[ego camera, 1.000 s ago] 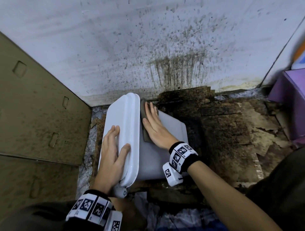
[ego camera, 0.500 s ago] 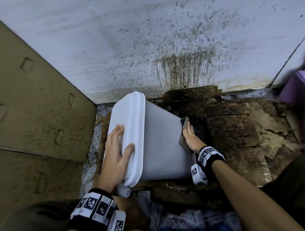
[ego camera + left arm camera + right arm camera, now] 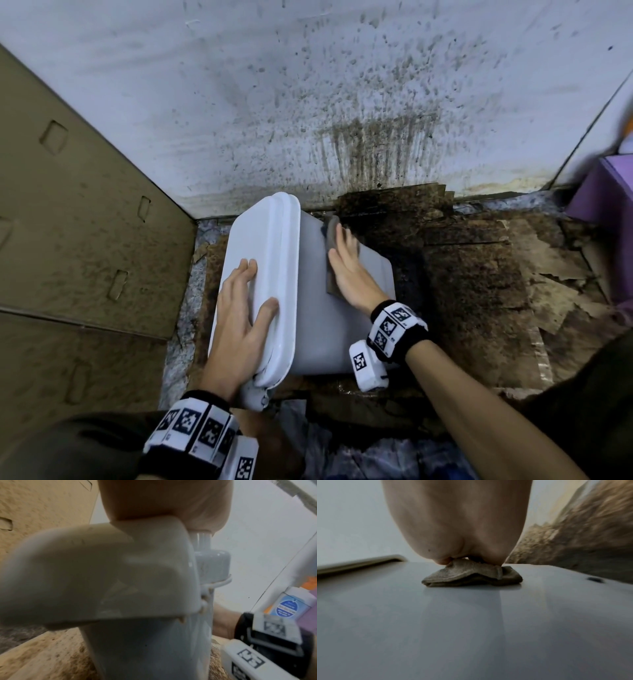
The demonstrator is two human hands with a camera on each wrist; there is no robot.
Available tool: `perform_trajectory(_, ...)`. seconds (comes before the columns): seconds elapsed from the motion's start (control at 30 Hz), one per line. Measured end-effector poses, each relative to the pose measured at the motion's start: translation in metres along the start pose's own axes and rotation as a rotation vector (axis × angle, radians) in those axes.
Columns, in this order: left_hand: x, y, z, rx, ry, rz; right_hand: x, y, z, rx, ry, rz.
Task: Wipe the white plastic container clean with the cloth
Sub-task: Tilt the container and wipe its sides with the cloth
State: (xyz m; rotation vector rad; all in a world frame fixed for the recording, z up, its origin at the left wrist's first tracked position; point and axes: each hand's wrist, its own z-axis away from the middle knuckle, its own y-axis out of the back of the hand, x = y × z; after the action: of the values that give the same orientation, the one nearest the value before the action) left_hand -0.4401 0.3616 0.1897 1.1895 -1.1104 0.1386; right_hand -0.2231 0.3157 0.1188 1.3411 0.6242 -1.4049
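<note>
Grey cloth (image 3: 330,236) returns from the container (image 3: 310,329) base to the lid end; right hand (image 3: 349,270) presses it flat, left hand (image 3: 239,308) lies flat, steadying the lid (image 3: 270,240). Wiping continues.

Stained white wall (image 3: 308,85) above dirty cardboard-covered floor (image 3: 479,274).

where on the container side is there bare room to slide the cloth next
Free: the container side between the cloth and the near edge, bordered by the lid rim and right hand. Crowded: the lid, under the left hand.
</note>
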Motion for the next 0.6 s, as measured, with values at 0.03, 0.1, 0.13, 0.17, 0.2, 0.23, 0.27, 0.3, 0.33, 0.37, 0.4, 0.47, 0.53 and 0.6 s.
perform_trajectory(0.03,0.0,0.0,0.0,0.0,-0.004,-0.005,-0.011,-0.004,0.001,0.001,0.05,-0.006)
perform_trajectory(0.1,0.0,0.0,0.0,-0.003,0.0,-0.009,-0.023,-0.011,0.003,-0.01,0.124,0.008)
perform_trajectory(0.13,0.001,-0.001,0.0,-0.002,0.005,-0.008,-0.022,-0.013,0.002,-0.018,0.151,0.022)
perform_trajectory(0.17,0.001,-0.001,0.0,-0.002,0.011,-0.006,-0.023,-0.012,0.003,-0.034,0.168,0.031)
perform_trajectory(0.2,0.001,-0.001,-0.001,-0.003,0.016,-0.004,-0.019,-0.012,0.001,-0.043,0.179,0.036)
perform_trajectory(0.23,0.001,-0.001,-0.001,-0.006,0.021,-0.002,-0.016,-0.01,0.0,-0.052,0.193,0.044)
perform_trajectory(0.27,0.001,-0.001,-0.001,-0.008,0.023,0.001,-0.01,-0.008,-0.002,-0.056,0.205,0.053)
perform_trajectory(0.3,0.002,-0.001,-0.001,-0.011,0.023,0.004,-0.006,-0.006,-0.003,-0.061,0.212,0.064)
perform_trajectory(0.33,0.002,-0.001,-0.001,-0.011,0.023,0.007,-0.001,-0.004,-0.005,-0.063,0.213,0.072)
perform_trajectory(0.37,0.002,0.0,-0.001,-0.011,0.023,0.008,0.004,-0.002,-0.007,-0.065,0.207,0.074)
perform_trajectory(0.4,0.002,0.0,-0.001,-0.009,0.02,0.008,0.01,0.001,-0.009,-0.062,0.191,0.071)
perform_trajectory(0.47,0.001,0.0,-0.001,-0.004,0.013,0.008,0.025,0.006,-0.012,-0.047,0.126,0.064)
perform_trajectory(0.53,0.0,0.001,-0.001,-0.004,0.016,0.007,0.046,0.014,-0.016,-0.03,0.01,0.052)
perform_trajectory(0.6,-0.001,0.001,0.0,-0.004,0.014,0.013,0.067,0.022,-0.019,-0.008,-0.113,0.017)
